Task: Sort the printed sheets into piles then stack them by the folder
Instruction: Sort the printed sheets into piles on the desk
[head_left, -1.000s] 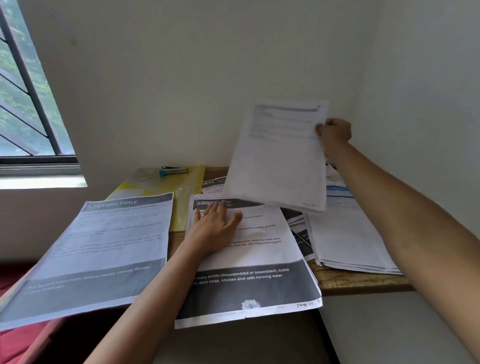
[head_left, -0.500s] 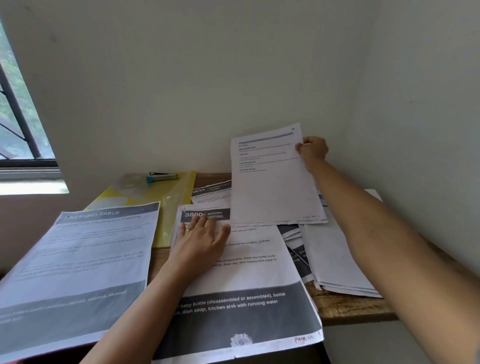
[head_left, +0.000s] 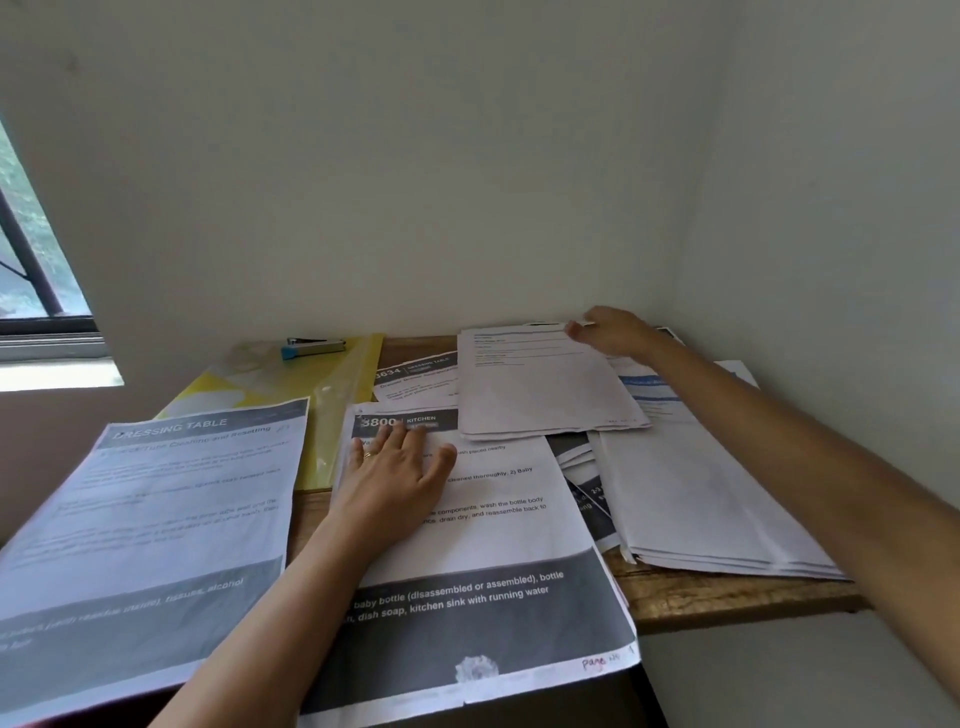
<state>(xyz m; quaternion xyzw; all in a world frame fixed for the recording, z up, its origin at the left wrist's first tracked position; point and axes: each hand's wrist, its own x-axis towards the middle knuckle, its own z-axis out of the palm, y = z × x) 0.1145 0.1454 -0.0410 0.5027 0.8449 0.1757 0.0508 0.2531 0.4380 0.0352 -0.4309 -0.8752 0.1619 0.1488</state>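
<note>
Closest to me, two big printed sheets hang over the near edge of the desk (head_left: 727, 597). The Dressing Table sheet (head_left: 156, 519) is on the left and the Kitchen sheet (head_left: 483, 545) is just beside it. The left hand (head_left: 400, 478) lies flat on the Kitchen sheet, fingers straight, pressing it down.

To the right sits a thick pile of white pages (head_left: 701, 493). Between that pile and the Kitchen sheet, some dark sheets (head_left: 582, 467) poke out in a mess.

Farther back, a white sheet (head_left: 540, 384) with a few lines of print lies on top of the others. It covers the Kitchen sheet's far right corner. The right hand (head_left: 613, 330) is at the white sheet's far corner, fingers curled, and looks to be pinching it.

At the back left is the yellow folder (head_left: 311, 384) with a blue stapler (head_left: 314, 347) on it.

I think the sorting is only partly done. A few piles have started, but sheets overlap, and nothing is stacked neatly by the folder yet.
</note>
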